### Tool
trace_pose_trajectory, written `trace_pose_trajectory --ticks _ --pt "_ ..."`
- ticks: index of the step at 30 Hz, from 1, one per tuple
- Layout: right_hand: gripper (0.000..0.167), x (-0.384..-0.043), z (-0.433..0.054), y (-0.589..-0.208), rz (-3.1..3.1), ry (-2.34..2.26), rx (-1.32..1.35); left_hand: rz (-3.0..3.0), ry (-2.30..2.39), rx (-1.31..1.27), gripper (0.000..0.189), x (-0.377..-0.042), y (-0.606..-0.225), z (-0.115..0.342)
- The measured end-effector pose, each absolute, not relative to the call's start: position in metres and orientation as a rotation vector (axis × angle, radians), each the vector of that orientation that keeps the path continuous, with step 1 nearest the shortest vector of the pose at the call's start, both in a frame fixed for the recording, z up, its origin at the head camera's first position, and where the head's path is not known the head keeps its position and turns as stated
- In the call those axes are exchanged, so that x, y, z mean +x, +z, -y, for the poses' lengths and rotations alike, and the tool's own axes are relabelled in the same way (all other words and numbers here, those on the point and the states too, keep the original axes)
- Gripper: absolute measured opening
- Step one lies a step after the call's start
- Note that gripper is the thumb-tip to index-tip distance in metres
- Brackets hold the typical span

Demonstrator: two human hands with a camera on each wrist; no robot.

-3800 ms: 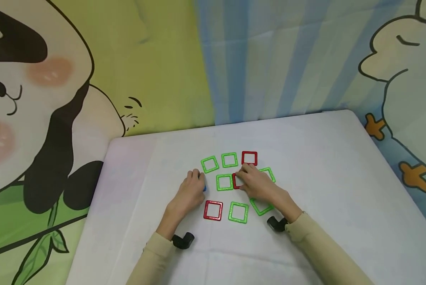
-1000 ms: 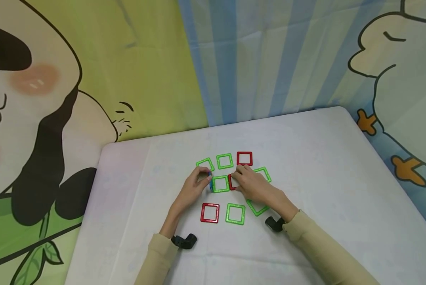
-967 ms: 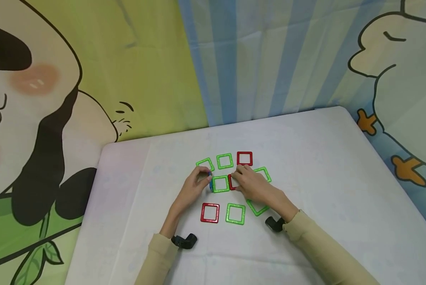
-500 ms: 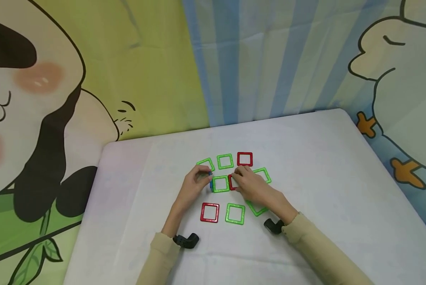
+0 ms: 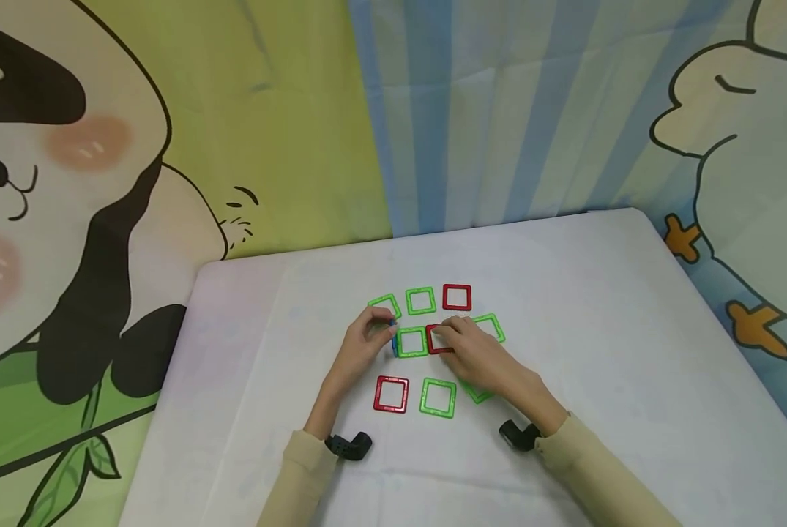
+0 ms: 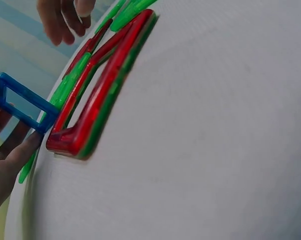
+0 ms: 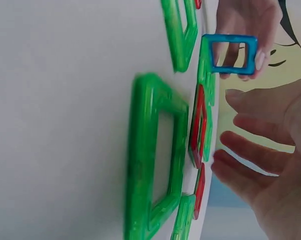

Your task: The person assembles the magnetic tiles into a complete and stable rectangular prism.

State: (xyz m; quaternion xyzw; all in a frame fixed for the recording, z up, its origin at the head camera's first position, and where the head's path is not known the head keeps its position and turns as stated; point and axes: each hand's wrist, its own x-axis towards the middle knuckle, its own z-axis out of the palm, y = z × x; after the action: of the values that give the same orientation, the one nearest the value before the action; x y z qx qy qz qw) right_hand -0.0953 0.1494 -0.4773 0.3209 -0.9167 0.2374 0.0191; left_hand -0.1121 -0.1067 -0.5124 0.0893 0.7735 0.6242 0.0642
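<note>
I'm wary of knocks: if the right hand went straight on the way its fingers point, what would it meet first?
Likely the middle row's red square, ahead of the right hand; the gap is hard to judge.

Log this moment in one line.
left hand: holds blue square frame upright beside green square frame | right hand: holds nothing, near red square frame
</note>
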Motion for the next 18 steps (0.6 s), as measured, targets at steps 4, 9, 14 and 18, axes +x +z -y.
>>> trace_pose_trajectory --ticks 4,9,14,18 --pt "0.032 -0.084 -0.151 -0.476 2.852 0.806 1.048 -2.334 1.888 0.292 0.035 -0.112 -0.514 0.107" --pt "0.029 -0.073 -0.148 -0.474 2.887 0.884 1.091 -2.328 1.895 0.297 0.038 -0.113 -0.514 0.109" --pt "0.029 -0.064 -0.144 -0.471 2.957 0.86 1.062 -2.311 1.91 0.282 0.037 -0.114 -0.513 0.109" --pt "0.029 -0.057 -0.141 -0.474 2.977 0.734 1.07 -2.297 1.915 0.278 0.036 -0.114 -0.514 0.108"
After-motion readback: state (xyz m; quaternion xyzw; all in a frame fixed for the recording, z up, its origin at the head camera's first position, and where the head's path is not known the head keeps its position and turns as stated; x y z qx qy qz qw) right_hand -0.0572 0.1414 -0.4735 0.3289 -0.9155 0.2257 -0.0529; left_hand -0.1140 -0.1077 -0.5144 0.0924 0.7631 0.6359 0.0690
